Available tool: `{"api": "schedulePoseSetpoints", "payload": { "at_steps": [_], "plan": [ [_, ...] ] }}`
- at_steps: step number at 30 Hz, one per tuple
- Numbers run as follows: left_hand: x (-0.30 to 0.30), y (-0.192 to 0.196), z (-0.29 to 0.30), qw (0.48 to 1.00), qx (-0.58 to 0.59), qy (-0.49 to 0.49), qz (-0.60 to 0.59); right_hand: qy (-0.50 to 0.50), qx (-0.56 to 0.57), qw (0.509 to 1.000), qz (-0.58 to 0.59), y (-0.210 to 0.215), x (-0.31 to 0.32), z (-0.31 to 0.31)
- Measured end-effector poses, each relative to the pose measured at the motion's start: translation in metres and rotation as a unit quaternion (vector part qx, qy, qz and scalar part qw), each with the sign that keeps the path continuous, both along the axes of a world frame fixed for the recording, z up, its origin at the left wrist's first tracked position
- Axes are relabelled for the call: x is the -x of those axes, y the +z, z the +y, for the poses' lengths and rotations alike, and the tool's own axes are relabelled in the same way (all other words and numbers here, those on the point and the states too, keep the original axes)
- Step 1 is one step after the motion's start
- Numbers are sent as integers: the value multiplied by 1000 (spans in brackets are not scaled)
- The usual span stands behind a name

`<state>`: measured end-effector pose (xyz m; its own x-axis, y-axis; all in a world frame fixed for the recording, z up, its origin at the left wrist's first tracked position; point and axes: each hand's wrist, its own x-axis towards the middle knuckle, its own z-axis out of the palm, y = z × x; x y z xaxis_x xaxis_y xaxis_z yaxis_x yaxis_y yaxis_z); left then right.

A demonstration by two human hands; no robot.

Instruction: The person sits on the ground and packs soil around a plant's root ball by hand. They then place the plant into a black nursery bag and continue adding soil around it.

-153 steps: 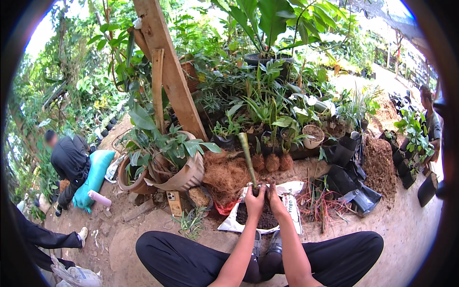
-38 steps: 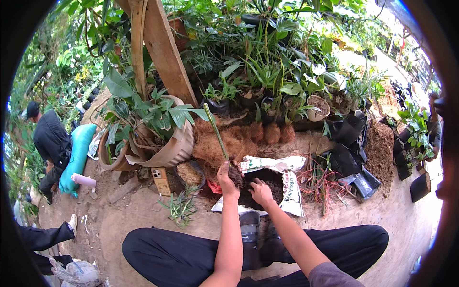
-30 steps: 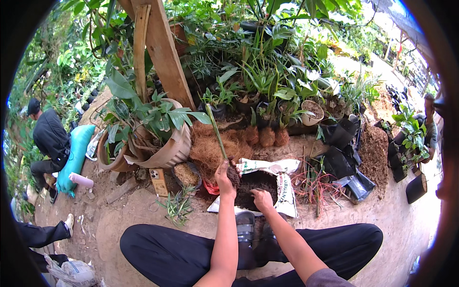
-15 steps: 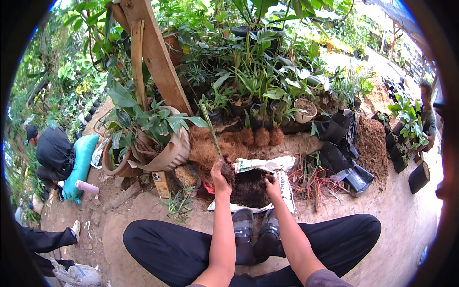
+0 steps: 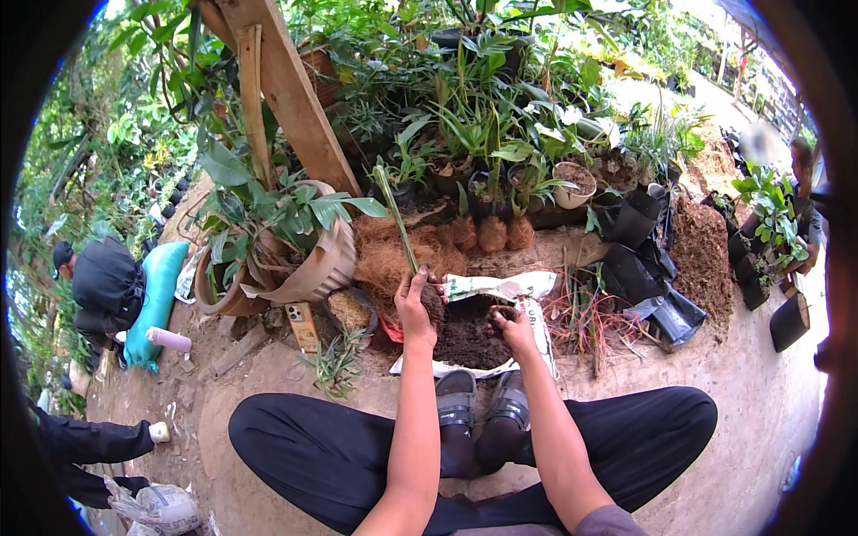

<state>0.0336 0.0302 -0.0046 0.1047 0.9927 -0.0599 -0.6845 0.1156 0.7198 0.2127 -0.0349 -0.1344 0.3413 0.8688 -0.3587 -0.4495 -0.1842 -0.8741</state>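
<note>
My left hand point(image 5: 416, 313) is closed round the base of a plant cutting with a long, upright green stem point(image 5: 401, 228), trimmed at the top. Dark soil point(image 5: 436, 308) clings in a lump at the stem's foot, beside my fingers. Over an opened white sack point(image 5: 539, 288) hangs my right hand point(image 5: 514, 329), palm partly up, its soiled fingers curled together. Whether those fingers pinch any soil is too small to make out. Loose dark potting soil point(image 5: 472, 339) lies on the sack between both hands, just beyond my sandals.
Coconut fibre point(image 5: 393, 259) and three husky brown plant bases point(image 5: 492, 235) lie beyond the sack. At left are a large pot point(image 5: 326, 263), a phone point(image 5: 302, 327) and a small pot of grains point(image 5: 349, 310). Red roots point(image 5: 590, 326) and black grow bags point(image 5: 630, 286) are at right. Other people are at both sides.
My right hand has lifted slightly from the soil and turned its curled fingers upward. My left hand keeps its hold on the cutting, almost in place. The view has shifted a little.
</note>
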Motion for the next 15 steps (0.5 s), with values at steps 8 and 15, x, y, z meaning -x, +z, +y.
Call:
{"api": "schedulePoseSetpoints", "payload": {
  "at_steps": [8, 15],
  "plan": [
    [-14, -6, -1, 999, 4, 0, 39, -24, -22, 999, -28, 26, 4, 9],
    [-8, -9, 2, 999, 26, 6, 42, 28, -35, 995, 89, 52, -3, 9]
  ]
}}
